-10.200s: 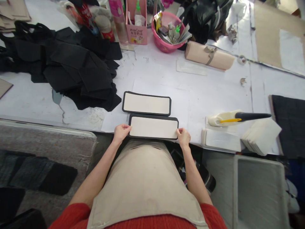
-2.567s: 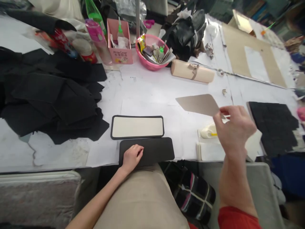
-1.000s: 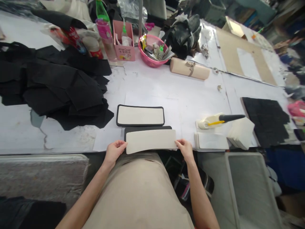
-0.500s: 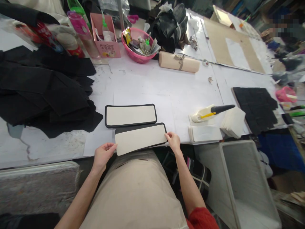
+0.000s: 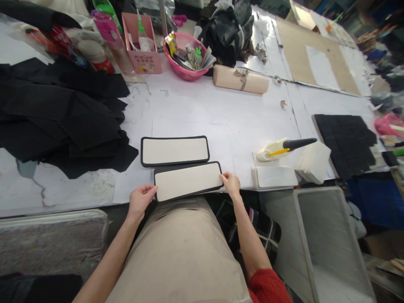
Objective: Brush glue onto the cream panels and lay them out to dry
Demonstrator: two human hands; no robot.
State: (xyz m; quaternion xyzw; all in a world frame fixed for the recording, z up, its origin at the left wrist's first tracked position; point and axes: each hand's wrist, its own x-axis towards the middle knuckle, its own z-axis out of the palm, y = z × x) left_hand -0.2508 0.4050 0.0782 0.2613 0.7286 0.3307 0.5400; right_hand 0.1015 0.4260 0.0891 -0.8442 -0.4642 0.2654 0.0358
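A long cream panel (image 5: 188,182) lies over a black backing piece (image 5: 160,170) at the table's front edge, slightly tilted up to the right. My left hand (image 5: 141,201) pinches the panel's left end between thumb and fingers. At the opposite end, my right hand (image 5: 231,183) pinches the right edge of the same panel. Black border shows along its top, right and bottom. Just behind it rests a second cream panel (image 5: 175,151), framed evenly by a black border, with neither hand on it.
Black cut pieces (image 5: 63,113) are heaped at left. A glue brush (image 5: 277,149) lies by stacked white pieces (image 5: 276,176) at right. Behind stand a pink basket (image 5: 186,75), a pink box (image 5: 143,63) and a beige roll (image 5: 243,80). A grey bin (image 5: 299,235) is below right.
The left end of the cream panel has shifted inward and up over the black backing, so more border shows around it. Both hands still pinch its ends.
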